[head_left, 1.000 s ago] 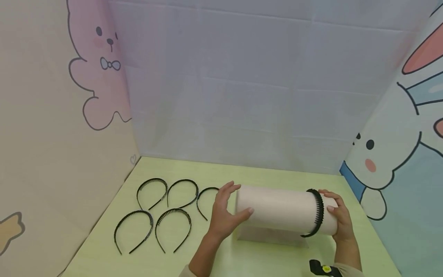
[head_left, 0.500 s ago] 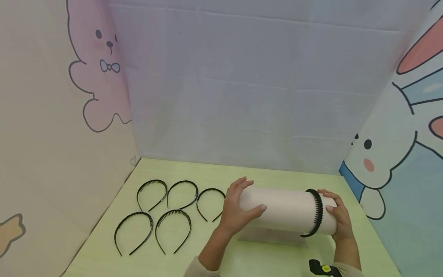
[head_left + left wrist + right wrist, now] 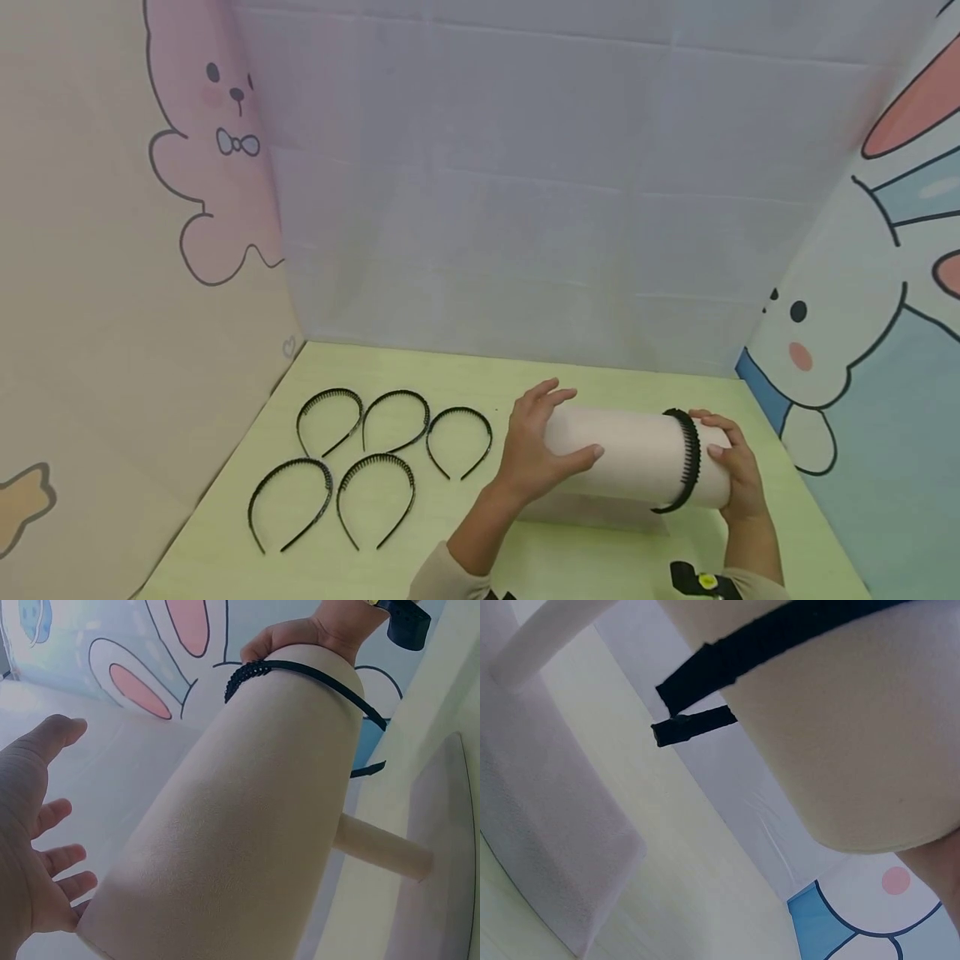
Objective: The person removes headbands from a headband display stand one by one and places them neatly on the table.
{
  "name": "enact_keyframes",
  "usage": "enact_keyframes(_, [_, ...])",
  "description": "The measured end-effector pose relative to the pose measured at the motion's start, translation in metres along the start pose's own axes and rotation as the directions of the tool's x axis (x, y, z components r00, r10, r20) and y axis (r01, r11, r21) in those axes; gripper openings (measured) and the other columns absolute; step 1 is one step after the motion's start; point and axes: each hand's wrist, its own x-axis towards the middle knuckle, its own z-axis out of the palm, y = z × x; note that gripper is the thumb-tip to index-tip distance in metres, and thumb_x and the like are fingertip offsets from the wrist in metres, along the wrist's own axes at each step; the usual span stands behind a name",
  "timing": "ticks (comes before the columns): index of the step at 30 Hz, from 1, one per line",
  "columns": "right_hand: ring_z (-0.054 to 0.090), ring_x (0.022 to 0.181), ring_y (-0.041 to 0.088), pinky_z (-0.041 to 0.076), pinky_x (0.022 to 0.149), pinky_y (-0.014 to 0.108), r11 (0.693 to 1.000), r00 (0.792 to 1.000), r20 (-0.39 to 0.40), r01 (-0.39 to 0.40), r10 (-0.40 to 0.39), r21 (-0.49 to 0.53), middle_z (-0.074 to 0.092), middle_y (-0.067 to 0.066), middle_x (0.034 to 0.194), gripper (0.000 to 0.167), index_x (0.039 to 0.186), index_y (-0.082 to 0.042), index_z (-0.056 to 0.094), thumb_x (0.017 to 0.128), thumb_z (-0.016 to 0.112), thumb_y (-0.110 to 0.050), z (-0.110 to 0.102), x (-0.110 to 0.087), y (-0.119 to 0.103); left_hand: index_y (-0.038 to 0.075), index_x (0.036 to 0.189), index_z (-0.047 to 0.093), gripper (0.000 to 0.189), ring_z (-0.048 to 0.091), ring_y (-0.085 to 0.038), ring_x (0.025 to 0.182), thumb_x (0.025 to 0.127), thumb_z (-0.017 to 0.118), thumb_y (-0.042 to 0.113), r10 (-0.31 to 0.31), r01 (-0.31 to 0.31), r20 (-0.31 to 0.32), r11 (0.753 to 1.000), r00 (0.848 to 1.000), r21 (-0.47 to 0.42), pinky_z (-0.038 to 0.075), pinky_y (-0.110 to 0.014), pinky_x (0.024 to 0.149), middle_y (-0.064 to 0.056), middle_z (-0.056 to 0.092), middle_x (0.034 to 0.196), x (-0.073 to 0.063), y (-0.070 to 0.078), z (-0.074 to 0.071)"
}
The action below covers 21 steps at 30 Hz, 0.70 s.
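A white cylindrical headband display stand (image 3: pixel 622 454) lies horizontally on a short post over a flat base (image 3: pixel 600 510). One black toothed headband (image 3: pixel 690 462) is fitted around its roll near the right end, its two tips hanging apart below in the right wrist view. My right hand (image 3: pixel 738 475) grips that right end, thumb on the near side and fingers over the top. At the left end is my left hand (image 3: pixel 536 450), its fingers and thumb spread wide. In the left wrist view the little finger of this hand (image 3: pixel 34 825) appears to touch the roll's rim.
Several black headbands lie on the pale yellow-green table (image 3: pixel 225 533) at left, among them a back-left headband (image 3: pixel 330 392) and a front headband (image 3: pixel 375 458). A white sheet (image 3: pixel 480 208) closes the back. Cartoon-printed panels (image 3: pixel 885 375) stand at the sides.
My left hand has moved rightward along the stand's left end, uncovering the rightmost loose headband. My right hand keeps its grip, and the fitted headband stays in place.
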Motion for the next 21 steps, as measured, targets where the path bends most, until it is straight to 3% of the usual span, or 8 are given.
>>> enact_keyframes(4, [0.047, 0.112, 0.019, 0.041, 0.087, 0.028, 1.0, 1.0, -0.005, 0.008, -0.008, 0.005, 0.049, 0.008, 0.127, 0.047, 0.119, -0.003, 0.053, 0.087, 0.021, 0.011, 0.001, 0.001, 0.001, 0.016, 0.127, 0.055, 0.063, 0.036, -0.02, 0.125, 0.071, 0.079, 0.035, 0.025, -0.026, 0.015, 0.999, 1.0, 0.036, 0.04, -0.043, 0.089, 0.0, 0.04, 0.138, 0.004, 0.002, 0.005])
enact_keyframes(11, [0.046, 0.114, 0.018, 0.04, 0.089, 0.027, 1.0, 1.0, -0.012, -0.007, 0.007, 0.016, 0.048, 0.007, 0.128, 0.051, 0.118, -0.006, 0.054, 0.086, 0.018, 0.011, 0.0, 0.001, 0.002, 0.02, 0.129, 0.054, 0.064, 0.033, -0.019, 0.128, 0.072, 0.078, 0.04, -0.02, 0.018, 0.091, 0.999, 0.996, 0.026, 0.037, -0.046, 0.093, 0.004, 0.038, 0.14, 0.011, 0.01, 0.014])
enact_keyframes(21, [0.046, 0.113, 0.02, 0.04, 0.089, 0.027, 1.0, 1.0, -0.015, 0.008, -0.008, 0.013, 0.048, 0.009, 0.127, 0.047, 0.118, -0.003, 0.052, 0.086, 0.02, 0.011, 0.001, 0.001, 0.002, 0.023, 0.13, 0.052, 0.066, 0.032, -0.016, 0.129, 0.073, 0.076, 0.043, -0.019, 0.01, 0.163, 0.998, 0.986, 0.058, 0.036, -0.046, 0.094, 0.006, 0.037, 0.141, 0.02, 0.017, 0.029])
